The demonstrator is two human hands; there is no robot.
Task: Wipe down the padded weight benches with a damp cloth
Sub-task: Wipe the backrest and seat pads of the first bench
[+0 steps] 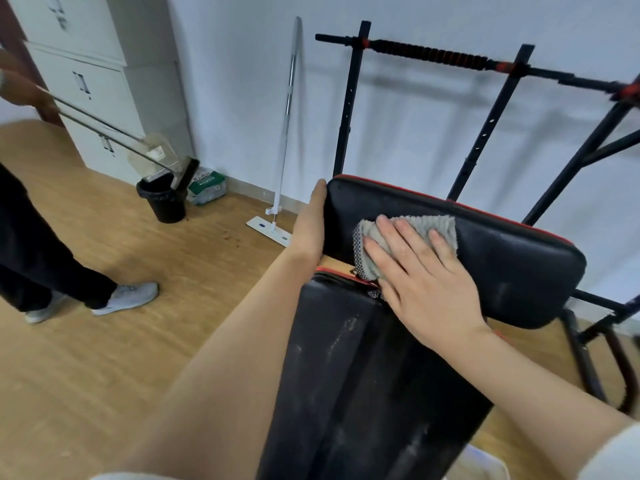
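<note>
A black padded weight bench with red piping fills the right half of the head view: a raised back pad (502,258) and a long seat pad (346,393) streaked with pale dust. My right hand (412,268) lies flat with straight fingers on a grey cloth (440,226), pressing it against the back pad near its left end. My left hand (310,226) rests flat against the left edge of the back pad, fingers straight and pointing up.
A black rack with a barbell (433,51) stands behind the bench by the white wall. A flat mop (284,133) leans on the wall. A black bucket (162,202) and a person's legs (52,265) are on the wooden floor at left.
</note>
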